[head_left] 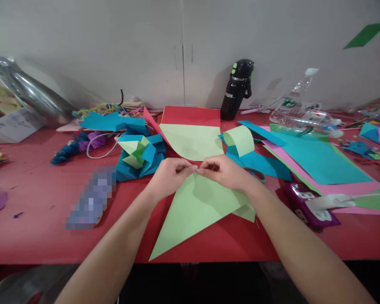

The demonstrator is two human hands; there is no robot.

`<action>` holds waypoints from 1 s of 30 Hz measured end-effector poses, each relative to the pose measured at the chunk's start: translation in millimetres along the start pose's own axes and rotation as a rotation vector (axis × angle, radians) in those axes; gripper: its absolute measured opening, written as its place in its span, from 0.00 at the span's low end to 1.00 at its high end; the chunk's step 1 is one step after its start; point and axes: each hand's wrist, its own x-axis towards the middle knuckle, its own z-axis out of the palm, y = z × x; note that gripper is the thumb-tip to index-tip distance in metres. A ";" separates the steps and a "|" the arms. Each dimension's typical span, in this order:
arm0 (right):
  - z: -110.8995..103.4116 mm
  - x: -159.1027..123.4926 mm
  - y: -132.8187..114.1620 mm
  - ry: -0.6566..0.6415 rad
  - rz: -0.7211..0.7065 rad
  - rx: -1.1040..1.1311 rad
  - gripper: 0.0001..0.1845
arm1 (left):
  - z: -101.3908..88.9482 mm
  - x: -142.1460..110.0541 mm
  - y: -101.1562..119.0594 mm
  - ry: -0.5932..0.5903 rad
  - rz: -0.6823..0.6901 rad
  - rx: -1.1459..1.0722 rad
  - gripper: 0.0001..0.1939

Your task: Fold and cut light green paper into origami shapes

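A light green sheet of paper (199,207), folded into a large pointed shape, lies at the table's front with one long tip toward me. My left hand (174,175) pinches its top corner between thumb and fingers. From the other side my right hand (223,169) pinches the same corner, the two thumbs nearly touching. A small flap of the paper shows under my right forearm. Beyond my left hand sits a folded blue and green paper piece (139,156). Behind both hands lie further sheets of light green paper (196,137) and red paper (191,115).
A black bottle (237,90) stands at the back, near lying plastic bottles (304,122). Right of my arm are a purple power strip (310,204) with a plug and blue sheets (329,160) over pink ones. A blurred phone-like object (93,198) lies left, a metal flask (34,88) behind.
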 end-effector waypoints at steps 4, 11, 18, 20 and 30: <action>-10.9 0.2 6.2 -0.001 0.024 -0.029 0.18 | -11.8 0.7 -2.3 0.072 -0.025 -0.008 0.18; -36.2 -6.3 18.9 -0.005 0.123 -0.075 0.18 | -35.9 1.9 -19.6 0.146 -0.049 0.026 0.19; -60.0 -17.7 24.4 -0.017 0.195 -0.191 0.23 | -33.5 1.2 -14.2 0.117 -0.009 0.054 0.18; -65.1 -19.1 28.1 0.023 0.205 -0.205 0.27 | -31.6 1.5 -11.1 0.138 0.005 0.061 0.17; -73.9 -20.4 34.6 0.253 0.132 -0.142 0.25 | -30.1 0.9 -9.6 0.212 0.074 0.103 0.17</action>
